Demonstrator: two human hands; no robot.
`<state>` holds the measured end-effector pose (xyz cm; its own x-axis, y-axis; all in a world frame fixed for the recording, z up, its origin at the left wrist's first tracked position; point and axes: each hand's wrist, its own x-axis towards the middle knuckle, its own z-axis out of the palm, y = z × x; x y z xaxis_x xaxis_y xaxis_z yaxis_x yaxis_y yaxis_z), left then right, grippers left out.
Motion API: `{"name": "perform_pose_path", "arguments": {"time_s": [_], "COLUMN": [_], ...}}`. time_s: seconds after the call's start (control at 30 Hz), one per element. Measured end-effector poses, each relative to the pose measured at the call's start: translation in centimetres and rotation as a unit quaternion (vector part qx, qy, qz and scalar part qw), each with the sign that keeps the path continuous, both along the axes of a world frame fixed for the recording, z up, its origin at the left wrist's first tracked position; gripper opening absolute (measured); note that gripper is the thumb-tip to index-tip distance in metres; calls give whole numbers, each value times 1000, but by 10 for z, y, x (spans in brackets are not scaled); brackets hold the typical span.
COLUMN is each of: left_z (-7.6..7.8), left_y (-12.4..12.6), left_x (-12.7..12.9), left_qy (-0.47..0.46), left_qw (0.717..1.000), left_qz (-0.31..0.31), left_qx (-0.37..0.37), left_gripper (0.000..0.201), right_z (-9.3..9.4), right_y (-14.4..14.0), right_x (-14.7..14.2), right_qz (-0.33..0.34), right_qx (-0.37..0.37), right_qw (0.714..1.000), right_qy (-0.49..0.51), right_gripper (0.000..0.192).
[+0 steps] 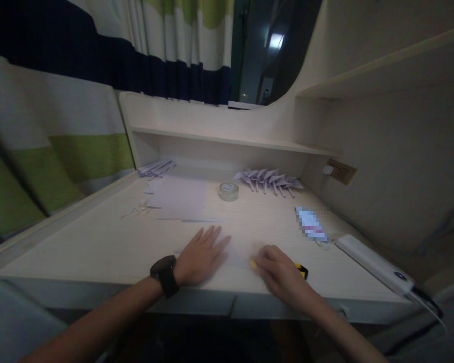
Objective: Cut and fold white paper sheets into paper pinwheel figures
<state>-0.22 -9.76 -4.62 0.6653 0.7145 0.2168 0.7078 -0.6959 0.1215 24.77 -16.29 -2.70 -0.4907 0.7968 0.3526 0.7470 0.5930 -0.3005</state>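
My left hand (202, 257), with a dark watch on its wrist, lies flat with fingers stretched over a white sheet of paper (237, 256) near the desk's front edge. At the sheet's right side, my right hand (282, 272) is closed, blurred by motion. A small yellow object (253, 263) shows at its fingertips; its kind is too smeared to tell. Partly hidden behind the right hand is a yellow and black item (301, 270). Beyond the left hand lie larger white paper sheets (181, 196).
A clear tape roll (228, 191) stands mid-desk. Folded paper pinwheels (268, 179) lie at the back right, rolled paper sticks (157, 168) at the back left. Cotton swabs (138, 208) are scattered left. A phone (310, 224) and a white power strip (374, 264) lie right.
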Motion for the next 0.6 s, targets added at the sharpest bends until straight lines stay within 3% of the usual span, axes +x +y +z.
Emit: {"name": "perform_pose_path", "arguments": {"time_s": [0.6], "left_z": [2], "left_y": [0], "left_x": [0], "left_qy": [13], "left_qw": [1000], "left_qz": [1], "left_qx": [-5], "left_gripper": [53], "right_z": [4], "right_y": [10], "right_x": [10], "right_qz": [35], "right_qx": [-1], "right_qw": [999], "right_qy": [6], "right_gripper": [19]}}
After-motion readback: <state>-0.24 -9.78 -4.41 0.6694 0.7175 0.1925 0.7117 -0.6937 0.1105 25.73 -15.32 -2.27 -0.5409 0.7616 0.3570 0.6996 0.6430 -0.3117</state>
